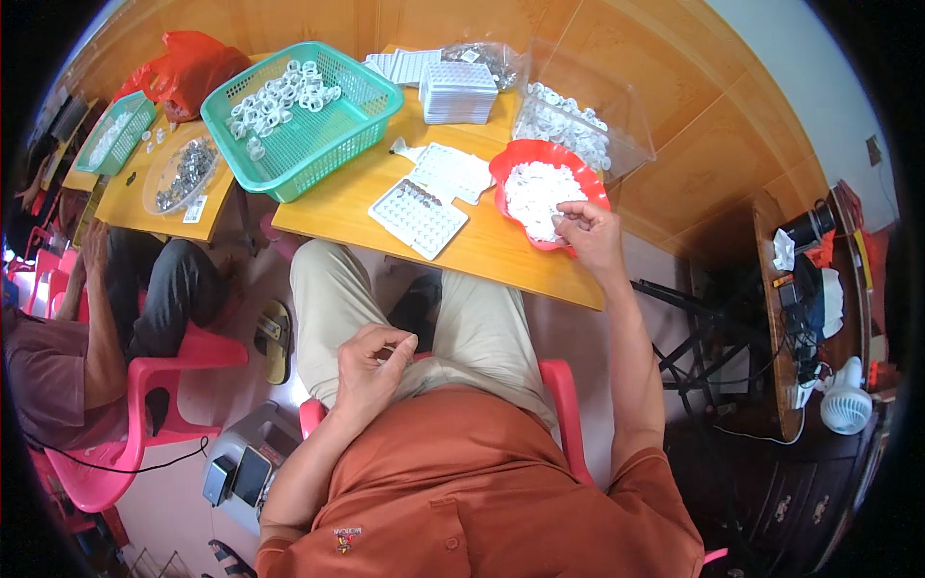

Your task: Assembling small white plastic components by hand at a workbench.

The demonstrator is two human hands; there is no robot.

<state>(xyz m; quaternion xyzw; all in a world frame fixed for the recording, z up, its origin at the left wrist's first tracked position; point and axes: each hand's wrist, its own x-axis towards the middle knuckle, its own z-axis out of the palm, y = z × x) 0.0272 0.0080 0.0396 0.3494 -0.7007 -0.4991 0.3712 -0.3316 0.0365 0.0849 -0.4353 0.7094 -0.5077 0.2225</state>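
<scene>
- Your left hand (374,371) hangs above your lap, thumb and fingertip closed together; anything tiny between them doesn't show. If it does hold a part, a slackened pinch would drop it onto your trousers (328,289).
- The nearer white tray (429,222), dark metal pieces (421,195) along its far rows, has a corner at the table (337,220) edge; a sleeve or knee knock could tip it.
- Your right hand (590,236) dips into the red bowl (502,175), fingers on the small white pieces (535,188); you can't tell whether one is gripped. Pressing the rim could spill them; a loose pinch could catch several.
- Beyond, the tall tray stack (460,99) could topple if bumped.
</scene>
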